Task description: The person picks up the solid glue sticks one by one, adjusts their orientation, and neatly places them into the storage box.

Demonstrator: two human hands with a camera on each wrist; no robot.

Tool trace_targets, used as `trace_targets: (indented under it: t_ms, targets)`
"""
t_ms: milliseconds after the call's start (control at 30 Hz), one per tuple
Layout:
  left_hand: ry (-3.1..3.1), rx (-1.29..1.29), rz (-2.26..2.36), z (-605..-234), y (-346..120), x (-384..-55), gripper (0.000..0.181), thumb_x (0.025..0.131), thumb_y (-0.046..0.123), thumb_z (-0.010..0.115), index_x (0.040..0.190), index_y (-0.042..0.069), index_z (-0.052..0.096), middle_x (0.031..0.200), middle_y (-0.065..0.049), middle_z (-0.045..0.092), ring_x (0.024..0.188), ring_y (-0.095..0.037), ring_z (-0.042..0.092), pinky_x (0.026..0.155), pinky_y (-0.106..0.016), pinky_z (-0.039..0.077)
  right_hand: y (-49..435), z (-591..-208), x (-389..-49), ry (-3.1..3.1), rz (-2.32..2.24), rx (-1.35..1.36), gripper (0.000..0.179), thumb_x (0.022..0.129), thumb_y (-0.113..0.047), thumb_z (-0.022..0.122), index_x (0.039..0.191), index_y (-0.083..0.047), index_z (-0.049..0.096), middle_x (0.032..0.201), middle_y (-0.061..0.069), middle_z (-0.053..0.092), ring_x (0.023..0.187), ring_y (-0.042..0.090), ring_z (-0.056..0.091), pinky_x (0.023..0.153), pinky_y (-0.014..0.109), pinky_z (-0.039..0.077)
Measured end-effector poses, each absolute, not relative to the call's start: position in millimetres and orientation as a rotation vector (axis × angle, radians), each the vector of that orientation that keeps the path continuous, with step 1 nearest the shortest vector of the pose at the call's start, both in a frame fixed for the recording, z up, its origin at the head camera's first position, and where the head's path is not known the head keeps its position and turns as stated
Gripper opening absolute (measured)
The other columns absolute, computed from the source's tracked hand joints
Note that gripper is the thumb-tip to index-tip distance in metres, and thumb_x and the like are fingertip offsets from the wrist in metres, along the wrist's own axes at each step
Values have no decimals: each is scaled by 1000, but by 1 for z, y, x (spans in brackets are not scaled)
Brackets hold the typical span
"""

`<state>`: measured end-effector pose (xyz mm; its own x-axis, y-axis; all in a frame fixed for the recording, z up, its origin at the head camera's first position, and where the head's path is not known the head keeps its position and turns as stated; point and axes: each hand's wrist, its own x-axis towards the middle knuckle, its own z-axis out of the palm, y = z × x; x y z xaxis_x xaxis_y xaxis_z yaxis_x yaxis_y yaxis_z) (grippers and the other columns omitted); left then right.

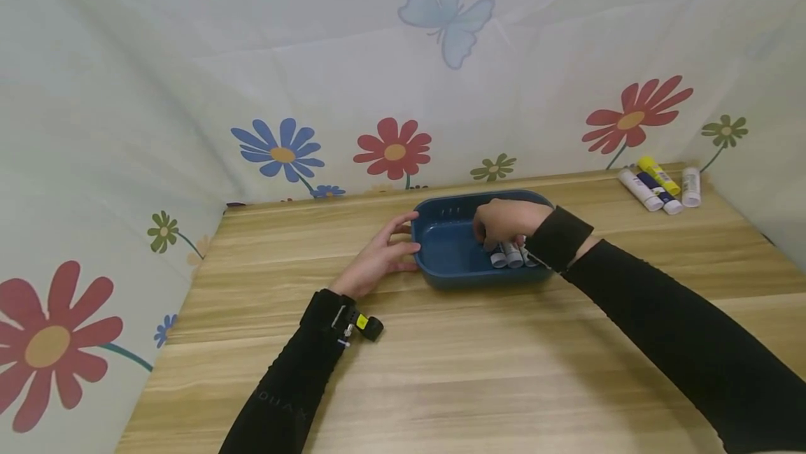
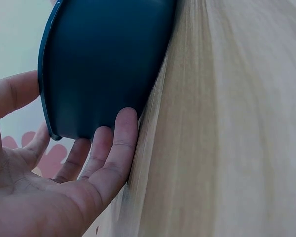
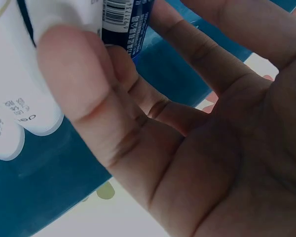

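Note:
A dark blue plastic bin (image 1: 460, 280) stands on the wooden table, with a few white glue sticks (image 1: 513, 255) side by side in its right half. My left hand (image 1: 371, 258) rests its spread fingers (image 2: 121, 143) on the bin's left end, some at the rim and others low on the outer wall. Reaching in from the right, my right hand (image 1: 506, 222) has its fingers curled down into the bin. Its fingertips pinch a glue stick with a dark blue label (image 3: 121, 24), beside white glue sticks (image 3: 37, 106). The hand partly hides these from above.
Near the table's back right corner lie more glue sticks: a white one (image 1: 639, 189), a yellow one (image 1: 659, 175), a dark blue one (image 1: 661, 194) and another white one (image 1: 690, 187). A flowered cloth (image 1: 315, 55) hangs behind the table (image 1: 441, 370).

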<state>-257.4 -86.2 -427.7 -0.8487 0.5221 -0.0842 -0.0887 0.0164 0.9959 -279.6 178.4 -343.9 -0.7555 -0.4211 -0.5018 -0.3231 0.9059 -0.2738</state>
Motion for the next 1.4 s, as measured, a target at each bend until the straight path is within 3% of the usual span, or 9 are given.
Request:
trace_targets:
  t_ms: [600,933,1200,1400]
  targets:
    - [1872,451,1872,-429,-87,-259,57,100,15,57,150,28,34,145,-11,32,122,-32,53,100,-50,52,178,-341,-280,2479,-184,-550,20,94,-7,58,110,-11,69,89,10,65,49,12,48,45,23,44]
    - [1874,445,1869,-429,-87,-259,57,99,15,57,150,28,34,145,-11,32,123,-32,53,101,-52,51,178,-339,-280,2475,-200,-601,20,96,-7,56,110,-10,70,90,11,65,47,12,49,47,27,47]
    - [1871,459,1868,-428,-86,-258,57,100,15,56,150,28,33,145,-12,31,123,-33,52,101,-53,50,181,-338,-280,2491,-234,-619,23,97,-8,53,113,-11,70,89,11,65,46,12,46,46,25,42]
    - [1878,452,1873,-427,-86,-257,57,99,16,57,149,29,34,145,-11,32,122,-31,54,101,-52,51,182,-338,-279,2560,-248,-680,24,98,-11,51,114,-10,69,98,10,68,51,18,54,47,26,45]
